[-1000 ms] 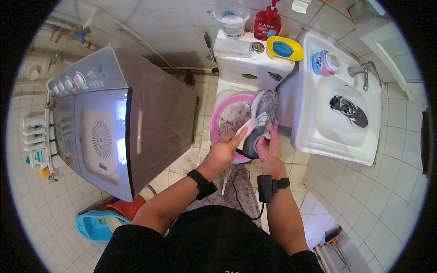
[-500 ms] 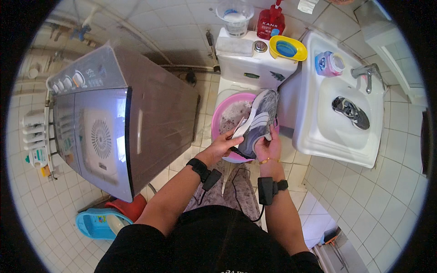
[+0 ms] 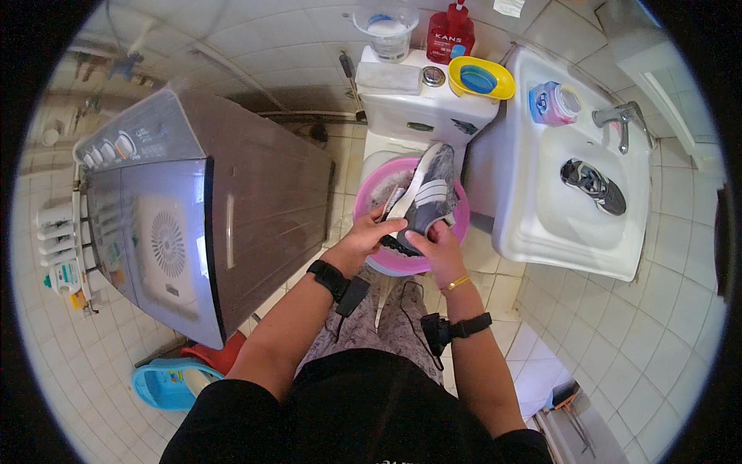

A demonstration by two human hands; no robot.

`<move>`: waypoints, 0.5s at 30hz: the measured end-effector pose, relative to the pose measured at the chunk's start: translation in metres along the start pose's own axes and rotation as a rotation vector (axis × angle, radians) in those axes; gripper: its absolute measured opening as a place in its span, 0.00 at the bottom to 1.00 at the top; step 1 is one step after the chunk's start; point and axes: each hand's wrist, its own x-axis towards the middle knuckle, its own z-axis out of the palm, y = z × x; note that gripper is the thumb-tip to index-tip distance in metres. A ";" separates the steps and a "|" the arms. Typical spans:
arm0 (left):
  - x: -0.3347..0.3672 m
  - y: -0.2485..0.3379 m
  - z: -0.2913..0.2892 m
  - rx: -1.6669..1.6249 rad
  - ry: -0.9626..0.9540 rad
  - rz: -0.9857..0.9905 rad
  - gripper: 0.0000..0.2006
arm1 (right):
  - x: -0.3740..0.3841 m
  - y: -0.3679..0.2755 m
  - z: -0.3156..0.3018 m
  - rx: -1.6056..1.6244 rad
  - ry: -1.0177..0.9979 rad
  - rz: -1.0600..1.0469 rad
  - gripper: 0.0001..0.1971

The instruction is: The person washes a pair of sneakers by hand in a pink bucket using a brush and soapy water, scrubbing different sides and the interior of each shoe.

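Note:
A grey sneaker [image 3: 433, 193] with white side stripes and a pale sole is held over a pink basin [image 3: 462, 229] of sudsy water, toe pointing away from me. My left hand [image 3: 371, 235] is closed on the sole side near the heel. A small whitish piece shows beside those fingers; what it is I cannot make out. My right hand [image 3: 438, 251] grips the heel collar, its thumb outside and fingers partly hidden in the opening. Dark laces or trim hang below the heel. Another dark sneaker [image 3: 593, 187] lies in the white sink [image 3: 564, 232] to the right.
The basin rests in front of a white toilet [image 3: 421, 116]. On its tank are a red pump bottle [image 3: 451, 37], a yellow soap dish [image 3: 501, 77] and a clear tub [image 3: 389, 42]. A washing machine [image 3: 270, 185] stands left. A tap [image 3: 618, 117] and pink-blue container [image 3: 553, 104] sit on the sink.
The sneaker has shifted slightly left and lower over the basin. My right hand has turned inward, its thumb now across the heel; my left hand keeps its hold.

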 end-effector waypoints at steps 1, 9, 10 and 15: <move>0.002 0.000 0.000 0.005 0.008 0.000 0.32 | 0.001 0.005 0.005 -0.043 0.008 -0.081 0.14; 0.035 -0.033 -0.013 0.325 0.280 0.198 0.29 | 0.027 0.040 0.000 -0.111 0.009 0.102 0.15; 0.037 -0.039 -0.013 0.508 0.411 0.496 0.23 | 0.032 0.045 0.000 -0.113 0.024 0.082 0.16; -0.019 -0.026 0.000 1.165 0.537 0.806 0.19 | 0.036 0.061 0.000 -0.142 0.038 0.038 0.22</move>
